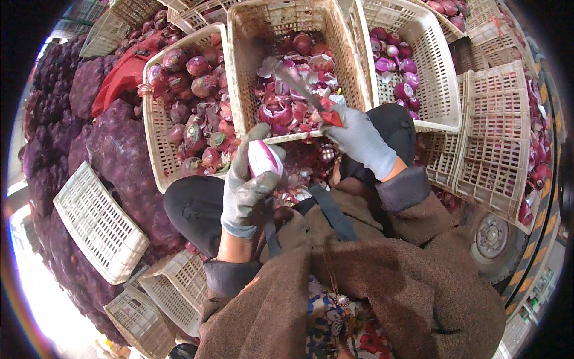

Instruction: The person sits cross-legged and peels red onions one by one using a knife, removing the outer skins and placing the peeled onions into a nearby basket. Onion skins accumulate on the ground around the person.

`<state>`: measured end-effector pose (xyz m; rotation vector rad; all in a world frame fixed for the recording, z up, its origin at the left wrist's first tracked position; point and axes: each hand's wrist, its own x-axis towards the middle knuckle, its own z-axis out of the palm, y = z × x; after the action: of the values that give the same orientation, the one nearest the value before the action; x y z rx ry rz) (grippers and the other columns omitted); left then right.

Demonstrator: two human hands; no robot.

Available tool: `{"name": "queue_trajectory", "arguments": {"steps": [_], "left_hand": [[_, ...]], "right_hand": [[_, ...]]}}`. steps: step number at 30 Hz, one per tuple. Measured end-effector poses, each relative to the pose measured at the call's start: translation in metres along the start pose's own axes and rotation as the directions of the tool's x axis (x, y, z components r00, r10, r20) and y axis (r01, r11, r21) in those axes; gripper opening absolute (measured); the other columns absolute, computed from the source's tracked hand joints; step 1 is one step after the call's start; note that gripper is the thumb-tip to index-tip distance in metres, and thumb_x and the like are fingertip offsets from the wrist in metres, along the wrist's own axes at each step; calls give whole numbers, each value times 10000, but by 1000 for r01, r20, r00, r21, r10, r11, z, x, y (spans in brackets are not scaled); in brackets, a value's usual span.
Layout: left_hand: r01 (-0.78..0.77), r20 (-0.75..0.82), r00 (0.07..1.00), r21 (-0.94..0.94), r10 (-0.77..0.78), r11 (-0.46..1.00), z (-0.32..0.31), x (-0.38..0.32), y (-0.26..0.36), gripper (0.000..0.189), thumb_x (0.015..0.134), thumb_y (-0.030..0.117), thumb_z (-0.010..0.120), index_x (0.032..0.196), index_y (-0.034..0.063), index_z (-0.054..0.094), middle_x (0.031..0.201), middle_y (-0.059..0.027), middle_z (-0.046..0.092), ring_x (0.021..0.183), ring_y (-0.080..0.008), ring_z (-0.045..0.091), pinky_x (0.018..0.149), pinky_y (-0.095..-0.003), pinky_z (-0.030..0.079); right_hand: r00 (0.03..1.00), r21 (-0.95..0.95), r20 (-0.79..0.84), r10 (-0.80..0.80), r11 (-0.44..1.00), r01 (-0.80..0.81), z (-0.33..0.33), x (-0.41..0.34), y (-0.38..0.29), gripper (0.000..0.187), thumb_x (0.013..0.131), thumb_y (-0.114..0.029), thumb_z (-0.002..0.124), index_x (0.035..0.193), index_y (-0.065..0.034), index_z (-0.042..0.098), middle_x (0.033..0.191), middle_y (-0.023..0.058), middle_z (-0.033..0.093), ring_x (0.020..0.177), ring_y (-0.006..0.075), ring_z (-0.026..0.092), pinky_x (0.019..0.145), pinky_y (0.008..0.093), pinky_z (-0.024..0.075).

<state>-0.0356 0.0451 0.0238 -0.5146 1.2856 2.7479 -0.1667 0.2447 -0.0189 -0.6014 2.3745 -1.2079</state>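
My left hand (251, 184), in a grey work glove, grips a red onion (264, 159) whose pale, purple-streaked flesh shows. In my gloved right hand (358, 134) is a knife (300, 87) with a red handle; its blade points up and left, blurred, over the middle crate. That middle plastic crate (237, 58) holds onion skins (287, 107) and trimmings. Unpeeled red onions (197, 85) fill much of the left crate (154, 134). Peeled, glossy purple onions (403, 76) lie along the left side of the right crate (441, 85).
Mesh sacks of onions (130, 157) are piled on the left, with red netting (130, 67) above. A white crate (101, 222) leans against them. More crates (491, 143) stand at right, near a wheel (491, 235) and a yellow-black striped edge (522, 278). Loose skins (296, 172) lie between my legs.
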Motion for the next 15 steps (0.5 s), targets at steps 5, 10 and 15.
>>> {"name": "queue_trajectory", "arguments": {"steps": [5, 10, 15], "left_hand": [[-74, -36, 997, -2, 74, 997, 2, 6, -8, 920, 743, 314, 793, 1459, 20, 297, 1270, -201, 545, 1081, -282, 607, 916, -369, 521], [47, 104, 995, -403, -5, 914, 1, 12, -10, 832, 886, 478, 600, 1478, 21, 236, 1355, -257, 473, 1150, -372, 572, 898, -441, 521], [54, 32, 998, -300, -46, 952, 15, 33, -18, 660, 960, 425, 488, 1437, -3, 328, 1303, -271, 524, 1140, -354, 583, 887, -393, 540]], "right_hand": [[937, 834, 324, 133, 428, -349, -15, -12, -4, 212, 909, -109, 626, 1105, -27, 632, 871, 14, 664, 588, 32, 560, 452, 188, 412], [974, 824, 97, 207, 532, -195, -58, -39, -14, 298, 910, -148, 615, 1163, 9, 634, 855, 35, 667, 527, 63, 525, 486, 216, 435], [920, 750, -249, 304, 661, -16, -102, -86, 15, 310, 922, -154, 595, 1160, 42, 620, 876, 82, 668, 528, 73, 539, 492, 215, 438]]}}
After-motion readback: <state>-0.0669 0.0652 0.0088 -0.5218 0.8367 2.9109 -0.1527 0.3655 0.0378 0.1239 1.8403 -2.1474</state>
